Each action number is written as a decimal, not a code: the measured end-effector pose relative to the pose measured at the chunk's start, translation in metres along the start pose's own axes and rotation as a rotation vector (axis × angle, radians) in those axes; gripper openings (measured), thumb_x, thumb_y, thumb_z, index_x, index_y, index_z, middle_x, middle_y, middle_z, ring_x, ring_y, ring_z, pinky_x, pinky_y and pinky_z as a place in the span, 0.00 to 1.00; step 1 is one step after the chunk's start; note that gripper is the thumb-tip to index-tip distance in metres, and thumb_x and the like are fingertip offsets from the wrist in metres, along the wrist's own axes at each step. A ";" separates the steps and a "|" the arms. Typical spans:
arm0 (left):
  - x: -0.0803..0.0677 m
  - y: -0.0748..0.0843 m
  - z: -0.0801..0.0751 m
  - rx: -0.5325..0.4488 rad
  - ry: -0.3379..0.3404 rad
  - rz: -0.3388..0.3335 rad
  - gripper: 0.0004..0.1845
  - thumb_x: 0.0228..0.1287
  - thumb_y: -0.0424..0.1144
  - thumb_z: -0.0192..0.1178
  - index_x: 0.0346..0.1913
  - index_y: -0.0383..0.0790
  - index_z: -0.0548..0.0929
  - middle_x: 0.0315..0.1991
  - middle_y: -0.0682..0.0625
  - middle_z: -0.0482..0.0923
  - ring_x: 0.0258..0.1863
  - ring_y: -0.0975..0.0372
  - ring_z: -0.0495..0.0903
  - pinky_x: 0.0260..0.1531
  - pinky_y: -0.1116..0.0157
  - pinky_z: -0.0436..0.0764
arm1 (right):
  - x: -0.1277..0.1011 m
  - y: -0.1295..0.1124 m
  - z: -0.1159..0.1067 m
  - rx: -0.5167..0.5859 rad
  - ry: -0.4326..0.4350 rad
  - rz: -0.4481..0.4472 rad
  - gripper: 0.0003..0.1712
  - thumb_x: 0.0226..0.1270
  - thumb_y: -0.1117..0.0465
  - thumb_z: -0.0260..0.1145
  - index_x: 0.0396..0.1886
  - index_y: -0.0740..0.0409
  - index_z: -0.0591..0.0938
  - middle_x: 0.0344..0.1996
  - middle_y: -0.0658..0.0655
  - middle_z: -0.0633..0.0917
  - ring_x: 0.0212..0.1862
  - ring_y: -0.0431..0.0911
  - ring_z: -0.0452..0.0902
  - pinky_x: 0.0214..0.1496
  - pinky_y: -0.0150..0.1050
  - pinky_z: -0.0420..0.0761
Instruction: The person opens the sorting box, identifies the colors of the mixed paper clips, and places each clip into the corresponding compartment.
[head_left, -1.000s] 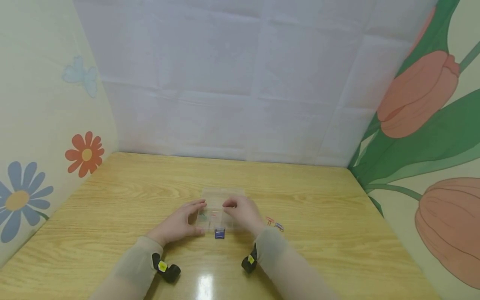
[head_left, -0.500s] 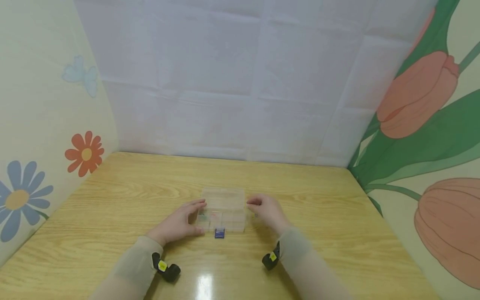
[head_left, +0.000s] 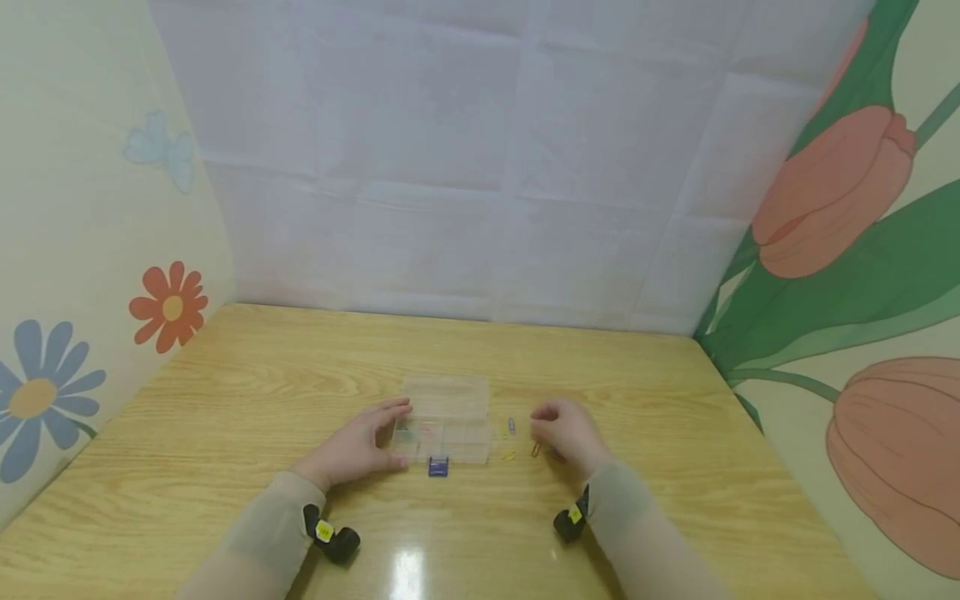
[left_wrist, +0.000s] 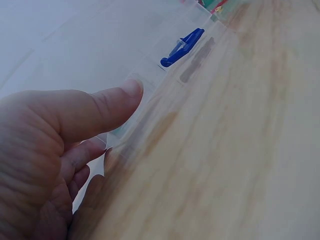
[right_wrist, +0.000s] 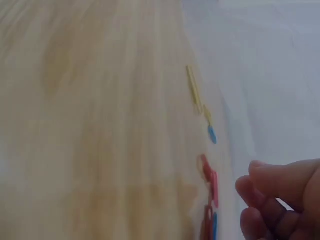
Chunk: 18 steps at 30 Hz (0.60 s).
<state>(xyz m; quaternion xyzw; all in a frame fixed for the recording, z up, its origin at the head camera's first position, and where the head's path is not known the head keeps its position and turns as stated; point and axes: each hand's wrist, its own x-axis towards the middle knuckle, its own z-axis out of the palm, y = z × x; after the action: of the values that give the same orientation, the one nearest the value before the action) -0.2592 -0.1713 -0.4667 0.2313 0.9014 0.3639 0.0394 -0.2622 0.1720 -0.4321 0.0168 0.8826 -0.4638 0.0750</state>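
Paper clips [head_left: 525, 442] lie loose on the wooden table [head_left: 675, 400] just right of the clear compartment box [head_left: 447, 417]. The right hand [head_left: 564, 430] hovers over them, fingers loosely curled, apparently holding nothing; picking one clip at a time would serve best. The left hand [head_left: 358, 447] steadies the box with thumb and fingers at its left end. Two left compartments hold small coloured items, too small to identify; a blue latch [head_left: 438, 467] fronts the box.

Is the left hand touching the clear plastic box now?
Touching. In the left wrist view the thumb of the left hand presses on the edge of the clear plastic box; the head view shows its fingers against the box's left side.
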 end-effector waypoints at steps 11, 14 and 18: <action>0.000 0.000 0.000 0.005 0.002 0.002 0.45 0.50 0.51 0.72 0.70 0.40 0.66 0.73 0.45 0.58 0.71 0.42 0.54 0.67 0.39 0.53 | 0.000 0.010 -0.004 -0.091 0.023 0.013 0.07 0.58 0.62 0.71 0.36 0.57 0.83 0.32 0.51 0.83 0.35 0.44 0.77 0.39 0.38 0.80; 0.000 0.000 0.000 0.005 0.001 -0.002 0.45 0.50 0.50 0.72 0.70 0.40 0.66 0.73 0.45 0.58 0.71 0.42 0.54 0.67 0.40 0.53 | 0.000 0.012 -0.005 -0.104 0.019 0.009 0.08 0.57 0.61 0.72 0.35 0.57 0.83 0.32 0.51 0.83 0.36 0.44 0.77 0.40 0.39 0.80; 0.000 0.000 0.000 0.000 -0.002 0.000 0.45 0.50 0.50 0.73 0.70 0.40 0.66 0.73 0.44 0.58 0.71 0.43 0.53 0.67 0.40 0.52 | -0.001 0.012 -0.006 -0.135 0.015 0.008 0.08 0.56 0.61 0.73 0.34 0.57 0.83 0.32 0.50 0.83 0.36 0.44 0.77 0.41 0.39 0.79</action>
<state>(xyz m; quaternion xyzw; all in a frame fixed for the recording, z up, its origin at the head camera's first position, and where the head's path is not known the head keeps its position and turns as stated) -0.2594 -0.1710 -0.4662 0.2318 0.9014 0.3636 0.0399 -0.2607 0.1838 -0.4388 0.0187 0.9124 -0.4026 0.0715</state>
